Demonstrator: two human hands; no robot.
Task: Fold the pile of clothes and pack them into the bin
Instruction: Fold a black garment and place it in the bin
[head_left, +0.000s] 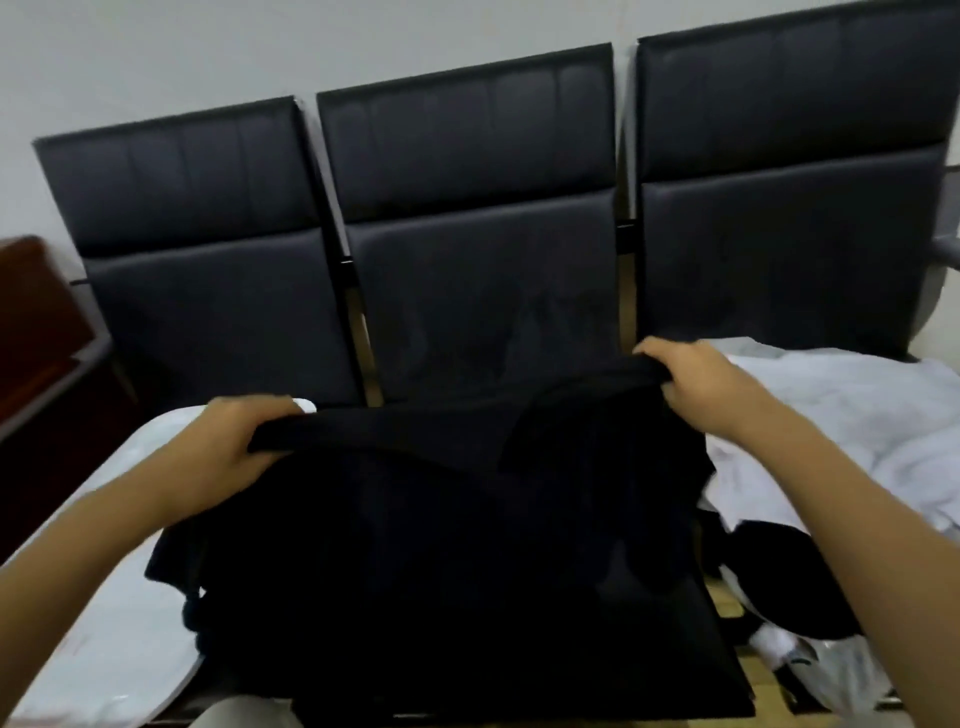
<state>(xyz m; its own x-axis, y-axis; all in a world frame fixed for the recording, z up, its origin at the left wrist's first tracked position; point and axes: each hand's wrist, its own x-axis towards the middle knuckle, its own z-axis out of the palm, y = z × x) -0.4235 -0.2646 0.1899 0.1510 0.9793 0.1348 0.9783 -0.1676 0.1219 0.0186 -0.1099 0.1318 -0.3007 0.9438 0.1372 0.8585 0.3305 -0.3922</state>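
A black garment (431, 525) hangs in front of me over the middle seat of a row of dark chairs. My left hand (234, 447) grips its upper left edge, fingers curled round the cloth. My right hand (696, 384) grips the upper right edge, a little higher and farther away. The cloth stretches between the two hands and drapes down onto the seat. A pile of white clothes (841, 426) lies on the right seat, with a dark piece (789, 582) below it. A white bin (114, 613) sits on the left seat, partly hidden by my left arm.
Three dark padded chair backs (467, 208) stand against a pale wall. A reddish-brown wooden piece of furniture (36, 332) is at the far left. A clear plastic bag (841, 670) lies at the lower right near the floor.
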